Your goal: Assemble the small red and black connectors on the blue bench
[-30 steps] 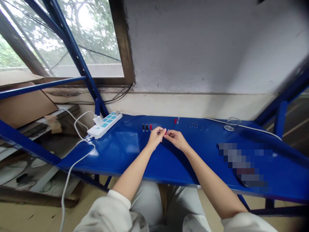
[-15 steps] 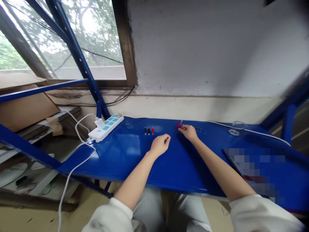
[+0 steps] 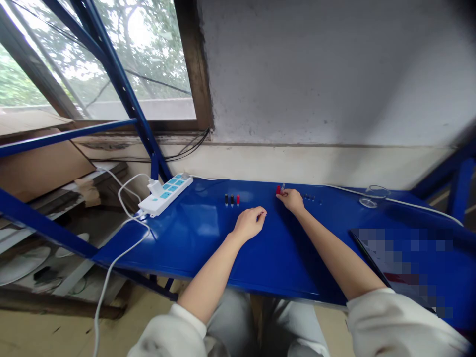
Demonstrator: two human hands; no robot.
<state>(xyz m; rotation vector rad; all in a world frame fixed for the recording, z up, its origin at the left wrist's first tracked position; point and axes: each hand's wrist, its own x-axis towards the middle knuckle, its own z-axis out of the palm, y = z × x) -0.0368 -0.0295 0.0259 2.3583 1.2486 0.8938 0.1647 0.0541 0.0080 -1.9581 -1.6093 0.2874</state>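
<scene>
My left hand [image 3: 250, 223] rests on the blue table [image 3: 193, 233] with its fingers curled in a pinch; what it holds is too small to make out. My right hand [image 3: 292, 200] reaches to the back of the table, fingertips pinched at a small red piece [image 3: 278, 190] beside a clear piece [image 3: 283, 187]. Three small upright pieces, two dark and one red [image 3: 231, 200], stand in a row to the left of my left hand.
A white power strip [image 3: 165, 193] with a white cable lies at the table's back left. A row of tiny dark parts [image 3: 311, 198] sits right of my right hand. A clear ring-shaped object [image 3: 370, 201] and a thin cable lie at the back right. Blue rack beams cross on the left.
My hands were together at the table's middle a second ago. The right hand has since reached back to the red piece; the left hand stayed, fingers still curled.
</scene>
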